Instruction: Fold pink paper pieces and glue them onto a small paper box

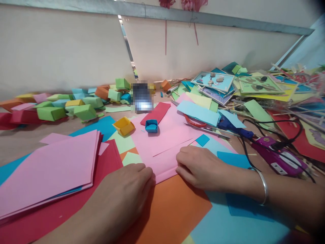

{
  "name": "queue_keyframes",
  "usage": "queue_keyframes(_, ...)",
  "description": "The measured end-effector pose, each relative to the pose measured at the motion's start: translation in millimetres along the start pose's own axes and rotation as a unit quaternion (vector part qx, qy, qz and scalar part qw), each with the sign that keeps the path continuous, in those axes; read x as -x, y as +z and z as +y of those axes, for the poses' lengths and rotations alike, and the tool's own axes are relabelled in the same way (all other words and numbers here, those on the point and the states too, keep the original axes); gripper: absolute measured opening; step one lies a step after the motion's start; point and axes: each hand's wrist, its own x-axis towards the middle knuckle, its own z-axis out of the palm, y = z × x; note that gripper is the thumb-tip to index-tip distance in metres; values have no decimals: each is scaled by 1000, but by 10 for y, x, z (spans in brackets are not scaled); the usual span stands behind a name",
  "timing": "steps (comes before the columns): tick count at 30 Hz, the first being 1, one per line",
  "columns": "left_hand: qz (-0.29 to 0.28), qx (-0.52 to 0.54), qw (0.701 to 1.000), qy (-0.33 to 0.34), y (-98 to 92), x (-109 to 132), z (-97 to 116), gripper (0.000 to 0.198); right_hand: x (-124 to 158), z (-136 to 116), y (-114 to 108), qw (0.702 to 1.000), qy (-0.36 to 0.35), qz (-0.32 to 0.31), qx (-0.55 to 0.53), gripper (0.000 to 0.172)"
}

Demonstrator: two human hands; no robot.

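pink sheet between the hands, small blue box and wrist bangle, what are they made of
Pink sheet: matte paper, apparently, with a thin folded edge. Small blue box: matte paper or thin card, with flat folded walls. Bangle: probably polished metal, given its silvery shine.

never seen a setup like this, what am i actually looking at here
There's no machine, just a person's bare left hand and right hand. The single picture comes from a camera worn on that person's head, looking forward and down. Both hands hold the near edge of some pink paper. On the surface beyond it sit a yellow box and a blue box. A pink stack lies to the left, red-handled scissors to the right.
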Motion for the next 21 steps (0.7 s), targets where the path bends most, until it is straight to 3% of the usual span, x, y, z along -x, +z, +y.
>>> queue_keyframes(4, 20, 37, 999, -24, 26, -27, -40, 29, -7, 2, -5, 1000, -2, -2, 10, 20)
queue_keyframes(10, -6, 36, 999, -36, 9, -43, -25, 29, -14, -4, 2, 1000, 8, -4, 16, 18)
queue_keyframes(15, 32, 38, 999, -20, 16, -2, -29, 25, -20, -2, 6, 1000, 14, -7, 6, 17)
queue_keyframes(21, 18, 25, 999, -11, 38, 0, -56, 21, -41, -5, -11, 1000, 26, -16, -8, 18)
